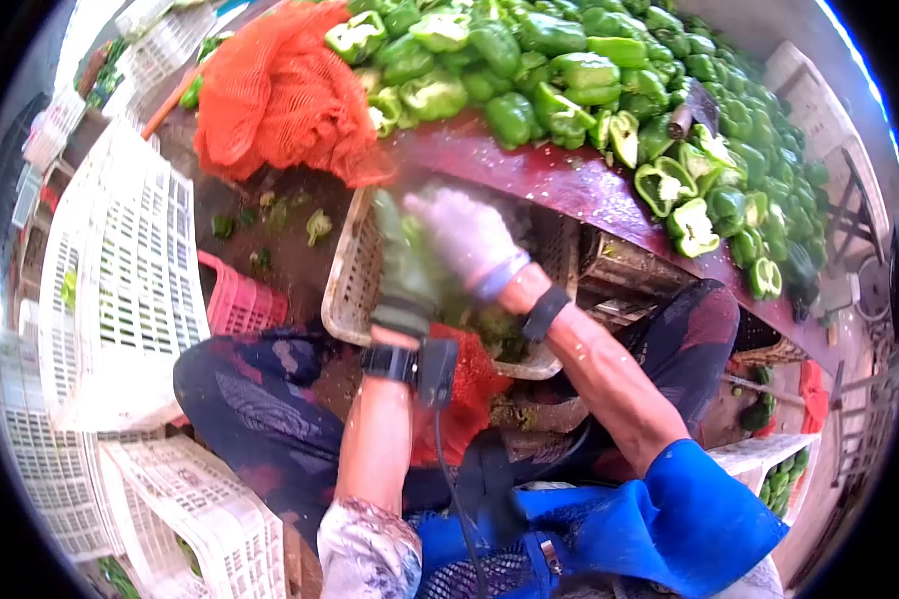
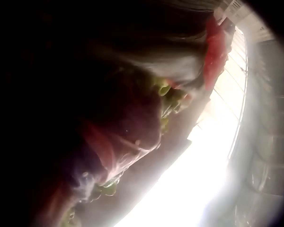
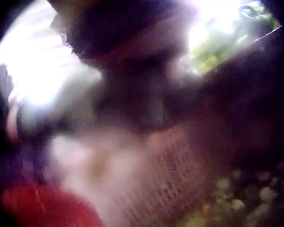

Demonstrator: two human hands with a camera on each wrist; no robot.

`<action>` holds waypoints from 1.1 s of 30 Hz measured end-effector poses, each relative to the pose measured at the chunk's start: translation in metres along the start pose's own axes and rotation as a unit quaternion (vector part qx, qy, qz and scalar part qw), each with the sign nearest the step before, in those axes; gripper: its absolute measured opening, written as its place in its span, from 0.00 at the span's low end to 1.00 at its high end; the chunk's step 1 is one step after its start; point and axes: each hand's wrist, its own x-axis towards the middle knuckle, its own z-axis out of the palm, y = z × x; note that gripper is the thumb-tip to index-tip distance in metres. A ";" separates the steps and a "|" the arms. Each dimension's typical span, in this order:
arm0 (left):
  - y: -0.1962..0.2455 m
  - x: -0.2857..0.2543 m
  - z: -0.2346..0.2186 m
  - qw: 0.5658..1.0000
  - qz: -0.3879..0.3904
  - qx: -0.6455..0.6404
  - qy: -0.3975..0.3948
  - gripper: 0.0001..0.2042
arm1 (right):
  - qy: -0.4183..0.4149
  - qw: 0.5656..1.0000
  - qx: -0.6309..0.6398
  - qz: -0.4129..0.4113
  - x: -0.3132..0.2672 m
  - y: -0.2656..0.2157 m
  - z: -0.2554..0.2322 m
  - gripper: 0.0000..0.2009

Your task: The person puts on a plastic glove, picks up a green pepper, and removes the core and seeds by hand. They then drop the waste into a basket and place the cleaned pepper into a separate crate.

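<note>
Both gloved hands are close together over a pale plastic crate (image 1: 342, 275), blurred in the head view. My left hand (image 1: 407, 270), in a grey-green glove, points away from me, with a brighter green patch among its fingers. Right beside it is my right hand (image 1: 469, 235), in a pale pinkish glove with a purple cuff, its fingers reaching toward the left hand. Blur and shadow hide the fingers, so I cannot tell what either hand holds. In the left wrist view the pinkish glove (image 2: 128, 137) shows below the grey one (image 2: 175, 64). Green scraps lie in the crate.
Green bell peppers (image 1: 579, 75), whole and cut, are heaped on a dark red tabletop (image 1: 489, 160). A knife (image 1: 691, 112) lies among them. An orange mesh bag (image 1: 285, 95) hangs at the table's left end. White crates (image 1: 125, 290) and a pink basket (image 1: 240, 295) stand to the left.
</note>
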 end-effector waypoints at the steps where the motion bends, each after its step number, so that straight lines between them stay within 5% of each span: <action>1: 0.002 -0.001 -0.010 0.997 -0.041 0.013 -0.065 0.25 | 0.078 0.995 0.058 -0.028 -0.010 0.002 -0.008 0.12; 3: -0.008 -0.011 0.010 0.995 0.021 0.019 0.091 0.21 | -0.101 0.990 0.092 0.022 -0.006 -0.015 -0.033 0.13; 5: 0.016 -0.022 -0.033 0.994 0.093 0.045 0.021 0.18 | 0.017 0.978 0.201 -0.048 -0.008 -0.022 -0.057 0.13; 7: 0.044 -0.040 -0.023 0.988 0.154 0.029 -0.004 0.16 | 0.192 0.931 0.279 -0.134 0.006 -0.006 -0.062 0.17; 9: 0.084 -0.069 0.018 0.979 0.194 -0.017 -0.066 0.14 | 0.028 0.992 0.117 0.023 0.039 0.029 -0.085 0.23; 11: 0.162 -0.114 0.025 0.958 0.267 -0.064 -0.080 0.21 | -0.039 0.984 -0.068 0.158 0.061 0.056 -0.096 0.27; 13: 0.276 -0.164 0.013 0.930 0.360 -0.044 -0.057 0.34 | 0.027 0.968 -0.206 0.140 0.070 0.087 -0.071 0.29; 17: 0.314 -0.208 0.037 0.887 0.399 -0.189 -0.135 0.44 | -0.025 0.951 -0.259 0.167 0.067 0.073 -0.066 0.38; 21: 0.259 -0.153 0.045 0.883 0.456 -0.109 -0.036 0.35 | -0.017 0.978 -0.088 0.186 0.046 0.056 -0.070 0.35; 23: 0.218 -0.112 0.018 0.915 0.402 0.036 -0.009 0.32 | -0.034 0.982 -0.063 0.177 0.036 0.053 -0.073 0.35; 24: 0.182 -0.089 0.022 0.943 0.329 -0.039 0.039 0.29 | -0.043 0.981 -0.056 0.180 0.032 0.049 -0.076 0.35; 26: 0.114 -0.041 0.005 0.977 0.185 0.073 -0.077 0.22 | -0.056 0.978 -0.051 0.193 0.026 0.035 -0.088 0.30; 27: 0.080 -0.033 0.017 0.987 0.093 0.105 -0.073 0.21 | 0.008 0.986 -0.007 0.165 0.019 0.039 -0.085 0.30; 29: 0.022 -0.011 0.026 0.988 0.034 0.084 0.126 0.25 | 0.128 0.982 0.084 0.111 -0.002 0.057 -0.074 0.30; 30: -0.004 0.001 0.033 0.973 0.035 0.138 0.180 0.32 | 0.107 0.940 0.265 0.187 -0.009 0.055 -0.083 0.29; 31: -0.017 0.009 0.032 0.985 0.000 0.132 0.113 0.38 | 0.085 0.889 0.395 0.217 -0.014 0.061 -0.084 0.26; 32: -0.030 0.018 0.036 0.985 0.009 0.123 0.118 0.39 | 0.036 0.777 0.596 0.201 -0.018 0.078 -0.077 0.24; 33: -0.040 0.025 0.040 0.986 0.017 0.113 0.123 0.40 | -0.014 0.621 0.764 0.176 -0.020 0.083 -0.075 0.22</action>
